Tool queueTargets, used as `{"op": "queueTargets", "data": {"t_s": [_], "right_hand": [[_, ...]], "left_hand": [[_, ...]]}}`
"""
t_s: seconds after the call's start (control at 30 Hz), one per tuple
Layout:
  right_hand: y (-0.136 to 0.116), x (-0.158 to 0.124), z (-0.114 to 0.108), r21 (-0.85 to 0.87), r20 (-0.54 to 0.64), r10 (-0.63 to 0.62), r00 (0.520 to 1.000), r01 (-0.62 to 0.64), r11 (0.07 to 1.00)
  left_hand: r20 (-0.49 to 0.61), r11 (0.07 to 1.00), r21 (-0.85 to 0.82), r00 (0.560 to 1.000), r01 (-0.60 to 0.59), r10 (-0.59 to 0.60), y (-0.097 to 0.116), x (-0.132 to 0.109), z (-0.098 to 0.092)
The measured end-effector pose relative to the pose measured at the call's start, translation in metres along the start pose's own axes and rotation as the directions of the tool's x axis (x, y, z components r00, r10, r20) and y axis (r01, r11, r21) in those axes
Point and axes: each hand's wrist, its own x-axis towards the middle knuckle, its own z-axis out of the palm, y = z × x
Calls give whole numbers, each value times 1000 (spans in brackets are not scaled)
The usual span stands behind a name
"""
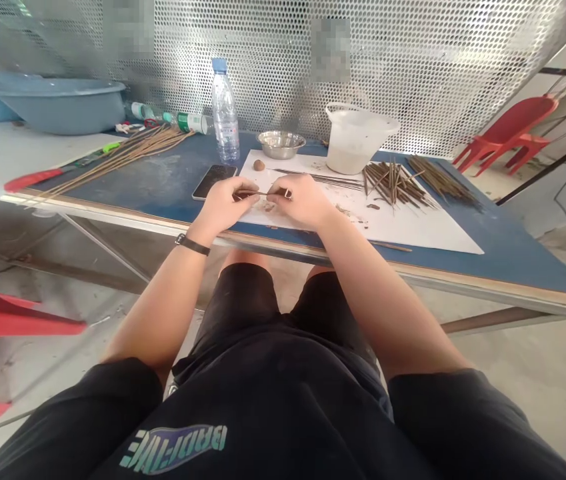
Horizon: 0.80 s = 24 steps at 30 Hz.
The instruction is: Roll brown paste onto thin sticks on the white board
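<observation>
Over the front part of a white board [427, 230], my left hand [225, 203] and my right hand [304, 199] face each other a short gap apart. A thin brown stick [261, 193] spans that gap, pinched by the fingers of both hands. Something small and pale shows at my right fingers, too small to name. Behind the hands lie a small brown lump [259, 165] and several thin dark sticks [337, 180]. A black phone [214, 181] rests just beyond my left hand. Brown crumbs are scattered on the board.
Heaped sticks [395, 183] lie at the right, with another bundle [443, 180] beyond. A white bucket [357, 140], a steel bowl [281, 144] and an upright plastic bottle [225, 117] stand at the back. Long canes [135, 150] and a blue basin [70, 107] occupy the left.
</observation>
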Motion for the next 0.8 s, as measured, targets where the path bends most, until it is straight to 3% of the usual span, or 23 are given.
{"op": "queueTargets", "data": {"t_s": [0.3,0.47,0.8], "right_hand": [[0,4,7,11,5,-92,996,92,996],[4,3,10,31,-29,-106,994,106,994],[6,6,15,-1,12,-130,991,130,991]], "left_hand": [[30,999,28,999,-19,18,1,0,-1],[8,999,33,1000,-20,19,3,-1,-2],[16,995,93,1000,-27,25,3,-1,-4]]}}
